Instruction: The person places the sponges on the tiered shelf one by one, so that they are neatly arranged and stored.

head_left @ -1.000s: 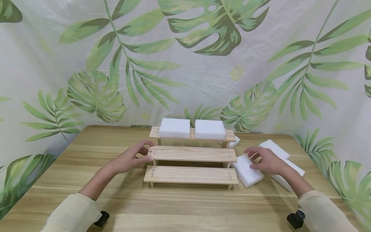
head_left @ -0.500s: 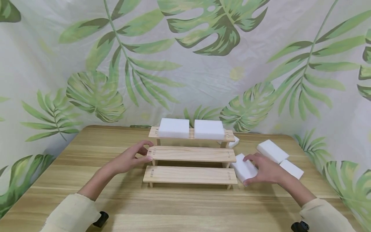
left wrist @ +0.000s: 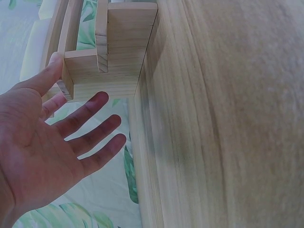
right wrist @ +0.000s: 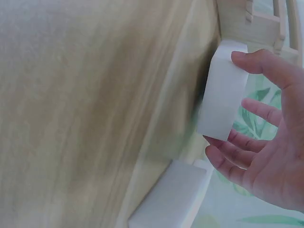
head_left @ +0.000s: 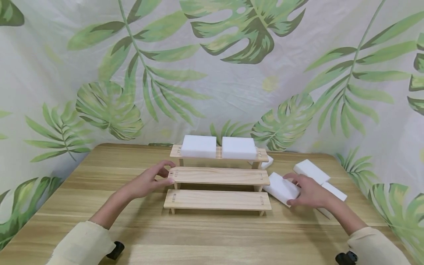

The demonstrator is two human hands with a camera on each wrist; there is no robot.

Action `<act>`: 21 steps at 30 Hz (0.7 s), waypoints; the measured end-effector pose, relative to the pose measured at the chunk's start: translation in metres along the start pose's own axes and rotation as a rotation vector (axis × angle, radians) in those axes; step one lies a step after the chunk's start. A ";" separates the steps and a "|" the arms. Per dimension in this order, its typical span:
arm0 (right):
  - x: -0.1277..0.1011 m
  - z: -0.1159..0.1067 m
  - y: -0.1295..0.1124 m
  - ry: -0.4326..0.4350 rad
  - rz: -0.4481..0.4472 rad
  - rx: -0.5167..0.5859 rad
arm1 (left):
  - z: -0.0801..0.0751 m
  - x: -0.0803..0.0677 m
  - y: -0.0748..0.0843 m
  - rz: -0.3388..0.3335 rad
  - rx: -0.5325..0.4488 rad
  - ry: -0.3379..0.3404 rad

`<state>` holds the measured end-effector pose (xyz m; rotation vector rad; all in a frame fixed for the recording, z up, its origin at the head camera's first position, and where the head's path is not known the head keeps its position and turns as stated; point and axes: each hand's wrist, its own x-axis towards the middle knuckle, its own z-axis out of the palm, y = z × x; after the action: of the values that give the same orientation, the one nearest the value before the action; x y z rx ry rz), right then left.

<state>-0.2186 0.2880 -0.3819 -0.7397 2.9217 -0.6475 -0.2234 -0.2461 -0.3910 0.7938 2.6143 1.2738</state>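
- Foam block (head_left: 281,188), white, sat right of centre in the head view, pinched between thumb and fingers of the right hand (head_left: 308,192) beside the stepped wooden rack (head_left: 218,176); whether it touched the tabletop (head_left: 205,235) could not be told.
- Left hand (head_left: 145,182) lay spread with straight fingers, thumb against the left end of the rack's middle step.
- Two white blocks (head_left: 218,147) rested on the top step.
- More blocks (head_left: 311,171) lay on the tabletop at right.
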 end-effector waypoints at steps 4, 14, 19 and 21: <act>-0.002 -0.007 0.004 0.023 0.005 -0.007 | 0.000 0.000 0.000 0.002 -0.002 -0.001; -0.004 -0.030 0.009 0.142 -0.070 0.030 | 0.001 0.000 0.001 -0.002 -0.002 0.002; -0.005 -0.041 0.012 0.139 -0.104 0.055 | 0.001 0.000 0.000 -0.007 0.000 0.004; -0.006 -0.045 0.013 0.138 -0.116 0.062 | 0.001 0.000 -0.001 -0.002 -0.003 0.003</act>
<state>-0.2263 0.3182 -0.3470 -0.8979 2.9828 -0.8283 -0.2236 -0.2453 -0.3921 0.7886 2.6148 1.2787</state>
